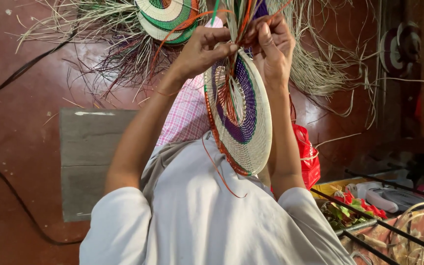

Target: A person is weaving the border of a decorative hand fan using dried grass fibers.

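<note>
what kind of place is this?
Likely a home weaving workshop. Both hands work a round woven disc, loose straw lies on the red floor, and another coiled piece lies there too.

loose straw crowding, bare floor left

- I have one view only, from the head camera, so no second view shares the scene.
- It looks steeply down past the chest to the floor.
- It sits close: the hands and the disc fill the middle.
</note>
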